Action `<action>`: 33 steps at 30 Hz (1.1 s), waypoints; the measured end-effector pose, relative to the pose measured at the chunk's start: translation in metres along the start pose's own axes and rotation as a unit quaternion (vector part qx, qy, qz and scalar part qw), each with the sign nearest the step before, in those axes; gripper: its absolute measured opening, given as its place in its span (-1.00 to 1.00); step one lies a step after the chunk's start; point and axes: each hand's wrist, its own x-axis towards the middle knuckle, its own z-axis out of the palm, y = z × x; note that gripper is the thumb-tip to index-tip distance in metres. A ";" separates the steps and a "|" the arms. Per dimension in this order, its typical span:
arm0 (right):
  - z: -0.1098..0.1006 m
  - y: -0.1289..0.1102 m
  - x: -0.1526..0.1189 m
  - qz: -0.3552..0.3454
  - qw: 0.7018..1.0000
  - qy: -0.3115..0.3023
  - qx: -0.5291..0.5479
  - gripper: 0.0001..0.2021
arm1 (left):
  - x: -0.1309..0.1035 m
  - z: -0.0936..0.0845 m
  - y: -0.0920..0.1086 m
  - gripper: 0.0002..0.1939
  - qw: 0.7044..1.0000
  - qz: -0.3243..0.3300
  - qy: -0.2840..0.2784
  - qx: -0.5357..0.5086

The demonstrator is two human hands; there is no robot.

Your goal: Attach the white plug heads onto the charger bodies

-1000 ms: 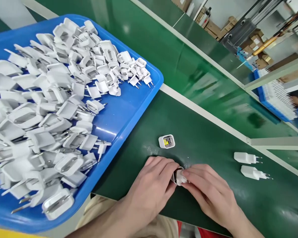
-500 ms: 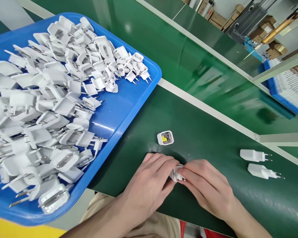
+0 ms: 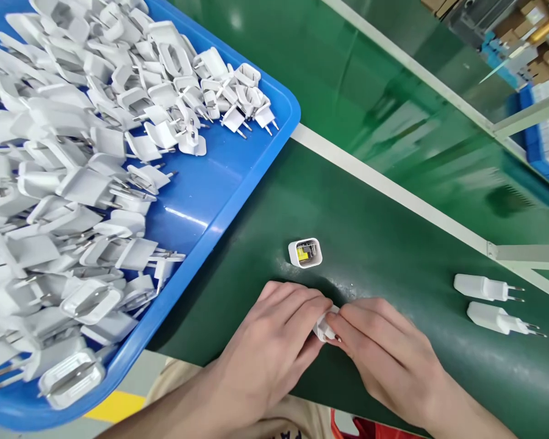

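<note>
Both of my hands meet over a small white charger piece (image 3: 325, 327) at the near edge of the green mat. My left hand (image 3: 274, 341) grips it from the left and my right hand (image 3: 384, 350) pinches it from the right; most of the piece is hidden by my fingers. Just beyond my hands an open white charger body (image 3: 305, 252) stands on the mat, showing yellow and metal parts inside. Two closed white chargers (image 3: 482, 286) (image 3: 496, 319) with metal pins lie side by side to the right.
A large blue tray (image 3: 238, 183) heaped with several white plug covers fills the left side and overhangs the near table edge. A white stripe (image 3: 393, 195) crosses the green surface diagonally. A metal frame bar (image 3: 526, 251) and blue bins sit at the far right.
The view has shifted up and right, so the tray and chargers sit differently in frame. My hands stay closed together on the white piece, with the fingers shifted only slightly.
</note>
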 end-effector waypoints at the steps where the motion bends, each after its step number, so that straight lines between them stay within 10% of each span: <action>1: 0.001 0.000 -0.002 -0.009 1.000 0.005 -0.015 -0.64 | 0.000 0.000 0.000 -0.79 1.000 0.001 0.000 -0.003; 9: 0.018 0.003 -0.002 -0.034 0.993 0.092 -0.069 -0.70 | -0.003 0.003 -0.001 -0.67 0.999 -0.009 0.021 0.033; 15: -0.007 0.032 -0.027 0.088 0.980 0.093 -0.151 -0.78 | -0.004 0.004 -0.001 -0.28 0.995 -0.006 0.021 0.095; 24: -0.071 0.024 -0.068 0.341 0.802 0.149 -0.467 -0.56 | -0.004 0.000 0.005 -0.53 0.992 0.025 0.011 0.124; 27: -0.052 0.005 -0.022 0.286 0.876 0.174 -0.347 -0.62 | -0.008 0.000 0.005 -0.68 0.995 0.022 0.033 0.093; 30: -0.013 0.000 0.038 0.183 0.959 0.061 -0.207 -0.60 | -0.014 -0.006 0.002 -0.77 0.992 0.011 0.107 0.062; 33: 0.017 0.003 0.078 0.108 0.982 -0.051 -0.149 -0.70 | -0.022 -0.017 -0.002 -0.67 0.985 -0.021 0.149 0.080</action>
